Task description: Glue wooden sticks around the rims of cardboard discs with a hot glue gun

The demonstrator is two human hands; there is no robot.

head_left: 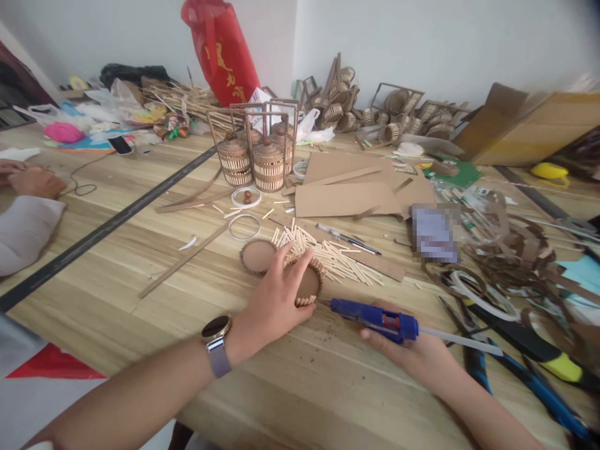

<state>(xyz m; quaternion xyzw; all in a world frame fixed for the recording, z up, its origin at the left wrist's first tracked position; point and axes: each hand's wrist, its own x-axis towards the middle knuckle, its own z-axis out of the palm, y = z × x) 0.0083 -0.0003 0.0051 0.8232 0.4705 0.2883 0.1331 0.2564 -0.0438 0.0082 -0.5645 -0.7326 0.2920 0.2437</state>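
My left hand, with a watch on the wrist, lies over a round cardboard disc ringed with short wooden sticks and grips its near edge. A second round disc sits just left of it, untouched. My right hand is closed around a blue glue gun; its nozzle points left toward the held disc, a little short of it. A heap of loose small sticks lies right behind the discs.
Finished stick lanterns in a wire frame stand mid-table, cardboard sheets to their right, and scraps, scissors and cutters at the right. A long black ruler crosses the left side. Another person's hand and sleeve rest at far left.
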